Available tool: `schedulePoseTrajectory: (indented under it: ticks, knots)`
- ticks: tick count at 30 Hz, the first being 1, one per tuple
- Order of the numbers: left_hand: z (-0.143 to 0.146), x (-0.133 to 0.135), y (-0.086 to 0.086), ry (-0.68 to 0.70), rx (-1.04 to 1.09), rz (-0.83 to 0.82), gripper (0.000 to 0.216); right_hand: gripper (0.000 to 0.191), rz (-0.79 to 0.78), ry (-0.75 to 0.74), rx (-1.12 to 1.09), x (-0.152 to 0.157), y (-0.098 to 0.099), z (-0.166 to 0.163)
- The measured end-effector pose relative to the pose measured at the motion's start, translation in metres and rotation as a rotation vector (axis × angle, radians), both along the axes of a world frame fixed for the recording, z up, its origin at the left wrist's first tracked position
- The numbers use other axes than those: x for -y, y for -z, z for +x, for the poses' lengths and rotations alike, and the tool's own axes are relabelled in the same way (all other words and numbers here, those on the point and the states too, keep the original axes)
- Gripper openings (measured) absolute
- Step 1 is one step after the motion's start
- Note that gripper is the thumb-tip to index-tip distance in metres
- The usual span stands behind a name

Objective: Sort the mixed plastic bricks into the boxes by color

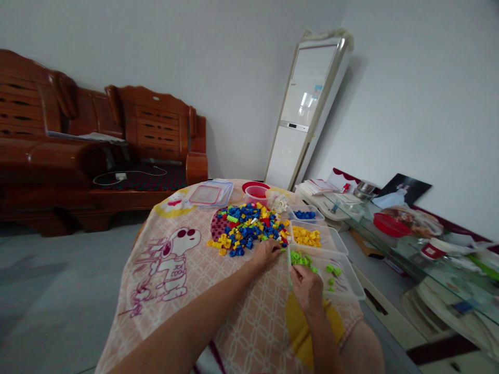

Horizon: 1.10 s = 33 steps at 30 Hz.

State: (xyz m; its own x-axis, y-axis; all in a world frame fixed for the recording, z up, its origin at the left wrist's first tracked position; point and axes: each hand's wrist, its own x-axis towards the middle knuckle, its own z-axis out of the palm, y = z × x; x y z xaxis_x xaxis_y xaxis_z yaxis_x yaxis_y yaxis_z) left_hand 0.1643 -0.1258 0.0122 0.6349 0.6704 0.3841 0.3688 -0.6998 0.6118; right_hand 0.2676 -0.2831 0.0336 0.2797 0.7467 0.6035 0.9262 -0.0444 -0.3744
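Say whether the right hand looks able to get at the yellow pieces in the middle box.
Likely yes: the right hand is at the nearest box, and the yellow pieces lie uncovered in the middle box just beyond.

Brick pile [249, 226] on tablecloth [257, 317]; three trays [351, 284] right; tub [253, 199], lids [205, 194] behind.

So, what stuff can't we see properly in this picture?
All in the head view:
Inside the right hand: hidden by the hand itself.
What's under the left hand: covered by that hand.
The bottom of the brick pile: covered by its top layer.
Any writing on the blue sticker: too small.
The wooden sofa: left end cut off by the edge.
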Motion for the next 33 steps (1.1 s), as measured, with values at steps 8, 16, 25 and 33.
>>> schedulePoseTrajectory:
  ticks: [8, 16, 25, 33]
  knots:
    - [-0.023, 0.006, 0.005, -0.205, 0.335, -0.108, 0.018, 0.032, -0.074, -0.302, -0.263, -0.017, 0.000, -0.015]
    - [-0.035, 0.007, 0.002, -0.303, 0.482, -0.218, 0.017, 0.032, 0.007, -0.187, -0.264, -0.034, -0.018, 0.014]
    - [-0.028, 0.034, -0.002, 0.013, 0.406, -0.063, 0.025, 0.044, -0.228, 0.369, 0.126, -0.020, 0.001, 0.124]
    - [-0.037, -0.003, -0.003, -0.259, 0.175, 0.261, 0.029, 0.040, -0.198, 0.330, 0.137, -0.018, 0.011, 0.135]
